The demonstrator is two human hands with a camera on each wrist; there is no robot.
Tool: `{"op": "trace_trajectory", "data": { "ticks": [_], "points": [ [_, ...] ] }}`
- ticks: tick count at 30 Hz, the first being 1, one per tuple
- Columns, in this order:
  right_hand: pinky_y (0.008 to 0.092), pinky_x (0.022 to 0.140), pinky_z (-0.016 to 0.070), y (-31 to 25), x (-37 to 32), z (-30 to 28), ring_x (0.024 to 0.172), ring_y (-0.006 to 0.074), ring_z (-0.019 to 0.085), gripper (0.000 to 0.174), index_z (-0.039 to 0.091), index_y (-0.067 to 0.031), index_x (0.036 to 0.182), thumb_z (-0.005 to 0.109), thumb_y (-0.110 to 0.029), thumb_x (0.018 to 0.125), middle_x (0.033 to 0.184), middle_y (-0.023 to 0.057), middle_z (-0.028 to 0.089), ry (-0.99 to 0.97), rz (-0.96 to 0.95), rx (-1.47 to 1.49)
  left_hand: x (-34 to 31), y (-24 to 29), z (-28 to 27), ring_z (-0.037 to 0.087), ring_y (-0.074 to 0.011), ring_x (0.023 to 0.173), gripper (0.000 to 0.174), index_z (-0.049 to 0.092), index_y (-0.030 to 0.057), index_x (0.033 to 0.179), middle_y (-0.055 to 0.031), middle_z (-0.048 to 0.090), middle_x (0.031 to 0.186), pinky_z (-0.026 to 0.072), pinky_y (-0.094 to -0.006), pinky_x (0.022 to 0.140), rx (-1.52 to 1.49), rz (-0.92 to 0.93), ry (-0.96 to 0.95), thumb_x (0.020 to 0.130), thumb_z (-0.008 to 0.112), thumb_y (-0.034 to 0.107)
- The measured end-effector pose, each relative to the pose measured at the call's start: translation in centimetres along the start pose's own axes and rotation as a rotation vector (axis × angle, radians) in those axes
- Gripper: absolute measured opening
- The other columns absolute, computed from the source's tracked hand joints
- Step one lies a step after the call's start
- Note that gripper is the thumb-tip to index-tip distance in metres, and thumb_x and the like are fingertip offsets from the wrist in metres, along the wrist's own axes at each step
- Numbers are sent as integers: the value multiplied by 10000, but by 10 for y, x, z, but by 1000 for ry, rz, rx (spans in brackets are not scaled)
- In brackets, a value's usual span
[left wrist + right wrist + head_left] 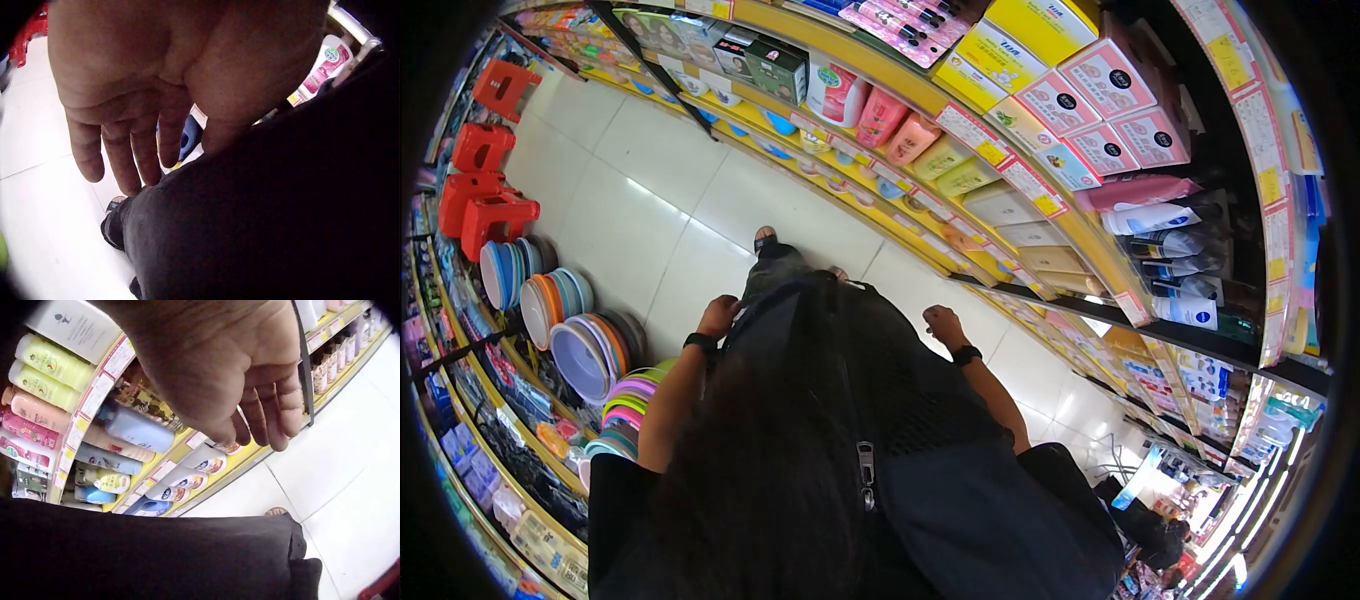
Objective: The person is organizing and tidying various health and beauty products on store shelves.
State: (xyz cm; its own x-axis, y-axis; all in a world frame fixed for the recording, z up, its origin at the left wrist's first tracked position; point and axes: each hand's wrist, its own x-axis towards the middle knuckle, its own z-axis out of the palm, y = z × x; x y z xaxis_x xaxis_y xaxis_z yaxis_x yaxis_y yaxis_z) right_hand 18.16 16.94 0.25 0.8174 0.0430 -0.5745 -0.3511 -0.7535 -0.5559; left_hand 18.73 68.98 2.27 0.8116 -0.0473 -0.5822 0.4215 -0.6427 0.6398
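Observation:
In the head view the left hand (pixel 719 316) hangs beside the dark trousers, a black band at its wrist. The left wrist view shows that hand (pixel 181 81) palm on, fingers loosely extended and holding nothing, near the trouser leg (pixel 250 231). On the other side of the body, the right hand (pixel 944 326) hangs below a black wristband (pixel 967 355). From the right wrist, the hand (pixel 231 375) has relaxed, slightly bent fingers around nothing; shelves of bottles (pixel 137 429) stand behind it, apart from it.
Long shelves (pixel 960 120) with bottles and boxes run along the right side. At the left stand red stools (pixel 498 222) and stacked basins (pixel 580 360) beside another shelf. Pale floor tiles (pixel 640 200) lie between. Farther back at lower right, a dark-clothed person (pixel 1155 535) is partly visible.

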Motion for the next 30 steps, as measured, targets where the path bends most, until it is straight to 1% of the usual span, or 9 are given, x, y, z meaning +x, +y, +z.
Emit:
{"op": "trace_trajectory", "data": {
  "ticks": [1, 4, 8, 12, 14, 16, 20, 23, 30],
  "points": [
    [375, 715, 536, -23, -3, -7, 731, 267, 673, 216, 652, -30, 926, 561, -195, 820, 891, 147, 675, -43, 243, 112, -1, 3, 0, 652, -301, 874, 343, 634, -51, 1014, -205, 671, 948, 500, -373, 780, 5, -1, 0, 901, 553, 263],
    [355, 682, 530, -30, 2, -5, 631, 237, 669, 328, 657, -7, 956, 489, -269, 853, 837, 150, 685, -4, 129, 106, 0, 6, -1, 650, -304, 865, 341, 637, -47, 1010, -201, 670, 955, 498, -375, 777, -15, 7, 28, 920, 523, 262],
    [360, 669, 527, -47, 3, -5, 618, 217, 660, 287, 656, -15, 935, 523, -259, 863, 816, 138, 682, 35, 161, 195, 20, -3, -6, 646, -304, 889, 341, 635, -47, 1018, -203, 669, 962, 495, -372, 791, 13, 23, 18, 921, 523, 260],
    [364, 692, 523, -69, 13, -13, 697, 252, 669, 276, 652, -20, 939, 540, -264, 877, 852, 147, 679, 73, 68, 135, 33, 1, -28, 640, -311, 939, 360, 629, -51, 1042, -214, 664, 984, 490, -370, 820, 29, 78, -7, 882, 564, 264],
    [376, 719, 513, -91, 25, -23, 807, 300, 656, 281, 640, -28, 970, 544, -280, 891, 883, 159, 669, 239, -160, -5, 40, 2, -35, 638, -314, 958, 373, 627, -53, 1049, -219, 661, 997, 488, -370, 830, 71, 45, -23, 864, 582, 267],
    [394, 755, 502, -145, 27, -52, 883, 342, 626, 234, 625, -32, 992, 537, -231, 906, 928, 175, 651, 284, -168, -101, 50, -9, -39, 630, -314, 990, 400, 622, -57, 1060, -225, 653, 1029, 485, -365, 856, 95, 64, 3, 838, 607, 275],
    [424, 775, 483, -276, 0, -125, 894, 346, 606, 177, 617, -40, 1020, 580, -45, 847, 984, 166, 627, 663, -723, -136, 45, 9, -50, 620, -321, 1019, 432, 603, -74, 1090, -233, 642, 1064, 479, -359, 887, -25, -66, -19, 837, 613, 276],
    [415, 818, 457, -332, -15, -162, 955, 331, 575, 234, 614, -43, 1034, 605, -8, 802, 1009, 143, 617, 783, -881, -132, 47, 4, -47, 620, -324, 1018, 427, 599, -80, 1092, -235, 645, 1059, 479, -363, 886, 83, 2, -27, 842, 611, 266],
    [409, 871, 414, -339, -7, -187, 1006, 312, 543, 254, 611, -41, 1028, 591, 28, 784, 1055, 122, 610, 828, -930, -194, 36, 0, -24, 633, -322, 947, 406, 616, -73, 1053, -226, 657, 1002, 484, -370, 831, -61, -3, 16, 853, 595, 279]
  ]
}}
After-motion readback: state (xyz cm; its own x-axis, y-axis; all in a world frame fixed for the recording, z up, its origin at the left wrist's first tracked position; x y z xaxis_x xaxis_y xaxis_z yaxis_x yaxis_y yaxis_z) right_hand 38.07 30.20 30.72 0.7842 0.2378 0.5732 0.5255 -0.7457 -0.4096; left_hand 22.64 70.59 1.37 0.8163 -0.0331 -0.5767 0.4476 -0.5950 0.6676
